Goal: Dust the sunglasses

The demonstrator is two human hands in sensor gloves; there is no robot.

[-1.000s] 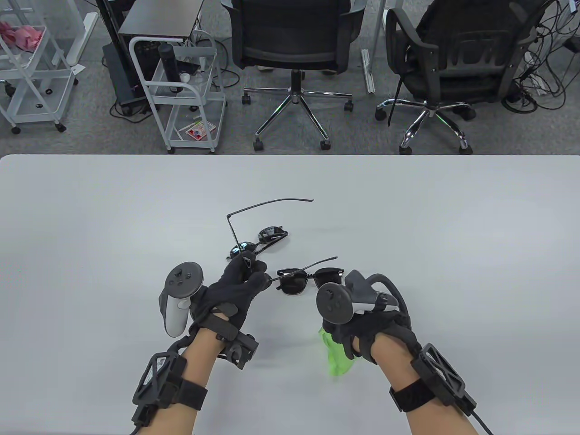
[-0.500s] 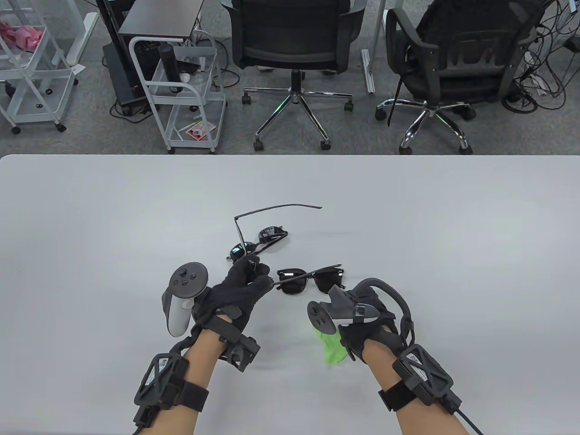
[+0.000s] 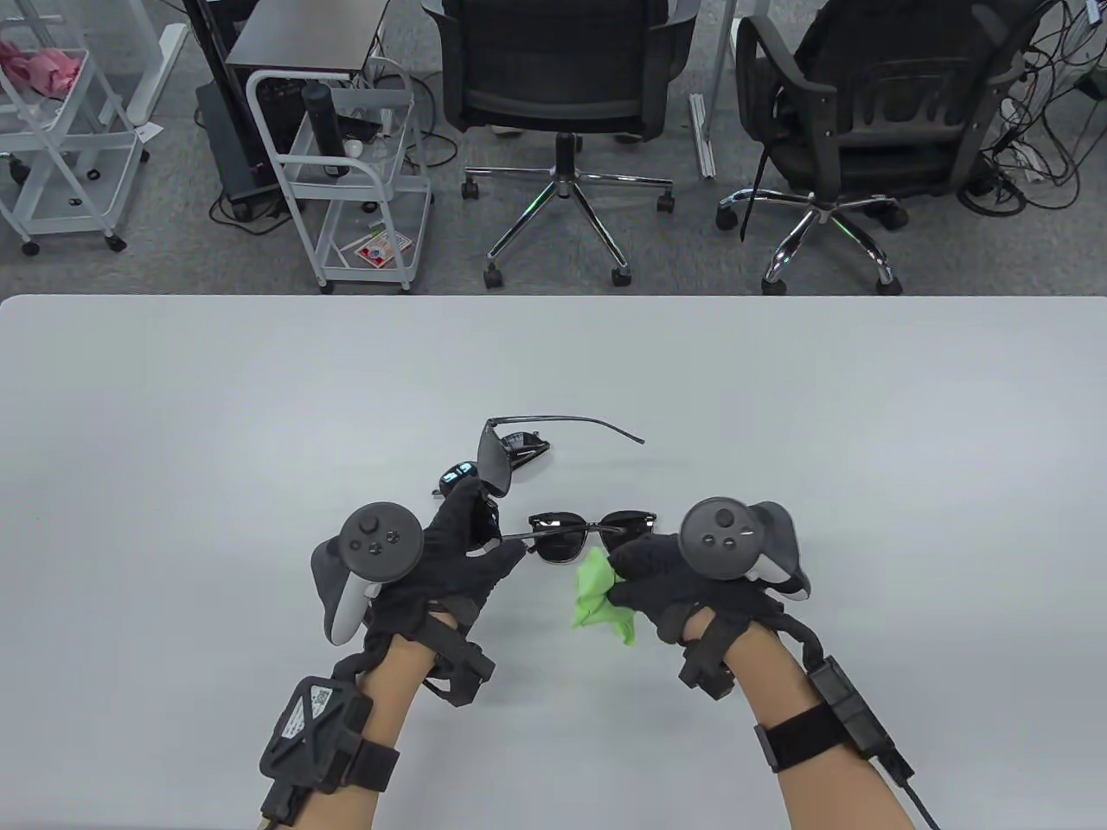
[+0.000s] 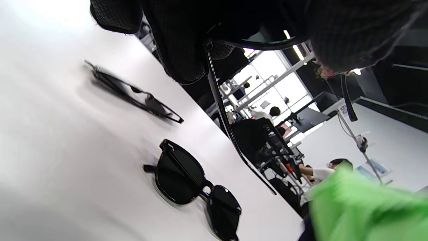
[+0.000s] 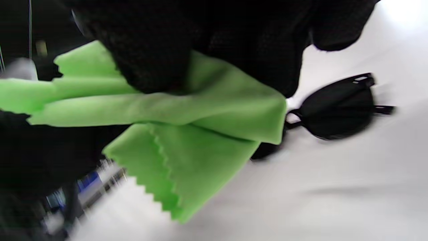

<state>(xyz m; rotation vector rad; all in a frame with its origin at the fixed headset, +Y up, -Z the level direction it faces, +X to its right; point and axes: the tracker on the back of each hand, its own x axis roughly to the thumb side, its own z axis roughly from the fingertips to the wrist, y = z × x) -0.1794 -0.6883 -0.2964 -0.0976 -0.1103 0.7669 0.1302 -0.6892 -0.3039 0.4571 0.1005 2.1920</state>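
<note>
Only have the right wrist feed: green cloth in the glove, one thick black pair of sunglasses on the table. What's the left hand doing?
Observer: The left hand holds a thin-framed pair of dark sunglasses raised off the white table, arms unfolded.
Operator: Any other pairs out there?
Observer: Yes. A folded thin dark pair lies on the table beyond the thick black sunglasses.
Operator: Cloth on a lens yet?
Observer: Not by the table view. The green microfibre cloth, pinched in the right hand, sits short of the held pair's lens.
</note>
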